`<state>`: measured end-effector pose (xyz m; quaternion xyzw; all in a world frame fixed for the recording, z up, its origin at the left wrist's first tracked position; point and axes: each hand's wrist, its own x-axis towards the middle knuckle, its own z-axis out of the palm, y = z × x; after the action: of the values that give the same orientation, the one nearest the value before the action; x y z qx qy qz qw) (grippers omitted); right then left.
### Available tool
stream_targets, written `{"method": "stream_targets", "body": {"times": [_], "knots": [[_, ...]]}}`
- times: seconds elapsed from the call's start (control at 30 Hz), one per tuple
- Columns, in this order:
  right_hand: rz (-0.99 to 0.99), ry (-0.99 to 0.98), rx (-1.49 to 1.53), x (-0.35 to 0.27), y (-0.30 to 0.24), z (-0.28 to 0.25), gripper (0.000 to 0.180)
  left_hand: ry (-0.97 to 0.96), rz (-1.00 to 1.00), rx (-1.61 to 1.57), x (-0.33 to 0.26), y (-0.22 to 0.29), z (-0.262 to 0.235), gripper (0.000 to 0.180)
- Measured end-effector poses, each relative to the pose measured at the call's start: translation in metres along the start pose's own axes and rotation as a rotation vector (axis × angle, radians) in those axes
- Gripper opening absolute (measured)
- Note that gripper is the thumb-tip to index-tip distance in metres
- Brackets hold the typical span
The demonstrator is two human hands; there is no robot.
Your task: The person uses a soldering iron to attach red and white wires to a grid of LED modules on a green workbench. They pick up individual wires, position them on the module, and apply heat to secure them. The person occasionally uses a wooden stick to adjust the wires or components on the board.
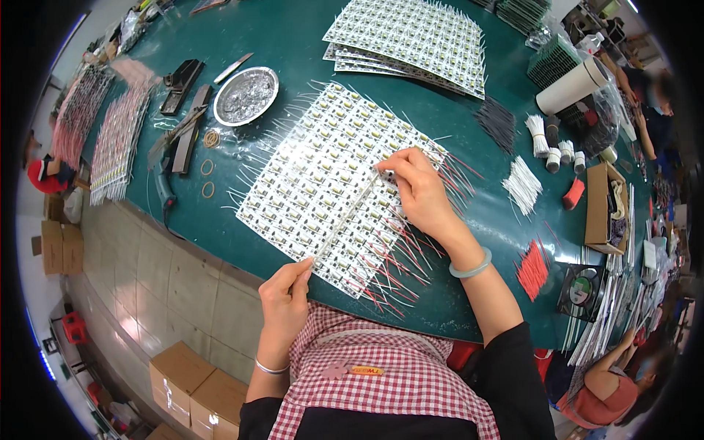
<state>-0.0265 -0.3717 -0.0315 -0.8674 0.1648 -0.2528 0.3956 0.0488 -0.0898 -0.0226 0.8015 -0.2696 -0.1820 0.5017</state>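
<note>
My left hand (284,293) pinches the near end of a thin white strip (345,218) lying across the white panel of small circuit boards (308,183). My right hand (418,192) pinches the far end (both grips closed), on the green table (293,44).

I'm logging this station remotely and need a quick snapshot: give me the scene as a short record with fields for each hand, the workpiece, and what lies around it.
left hand: left hand pinches the near end of a thin white strip
right hand: right hand pinches the strip's far end, on the panel
workpiece: white panel of small boards with red and white wire leads, flat on the green table
behind it: stacked panels, round metal dish
right of it: white wire bundle, red wire bundle
</note>
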Motion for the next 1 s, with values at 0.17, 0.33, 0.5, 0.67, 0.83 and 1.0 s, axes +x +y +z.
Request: {"method": "stream_targets", "body": {"times": [0.17, 0.33, 0.5, 0.67, 0.83, 1.0], "knots": [[-0.042, -0.014, -0.063, -0.001, 0.001, 0.002, 0.028, -0.073, -0.153, -0.073, -0.004, 0.009, -0.005, 0.023], [-0.005, -0.023, -0.045, 0.001, -0.001, 0.004, 0.024, -0.059, -0.099, -0.031, -0.009, 0.008, -0.003, 0.026], [-0.014, -0.049, -0.062, 0.0, -0.001, -0.001, 0.022, -0.056, 0.023, 0.067, -0.008, 0.012, 0.001, 0.026], [-0.072, -0.095, -0.028, 0.002, 0.007, -0.007, 0.022, -0.06, 0.251, 0.272, -0.007, 0.013, 0.003, 0.024], [-0.029, -0.119, 0.027, 0.003, 0.008, -0.012, 0.012, -0.066, 0.292, 0.27, -0.005, 0.013, 0.005, 0.024], [0.032, -0.124, 0.045, 0.002, -0.002, -0.009, 0.017, -0.077, 0.237, 0.213, -0.007, 0.014, 0.005, 0.024]]}}
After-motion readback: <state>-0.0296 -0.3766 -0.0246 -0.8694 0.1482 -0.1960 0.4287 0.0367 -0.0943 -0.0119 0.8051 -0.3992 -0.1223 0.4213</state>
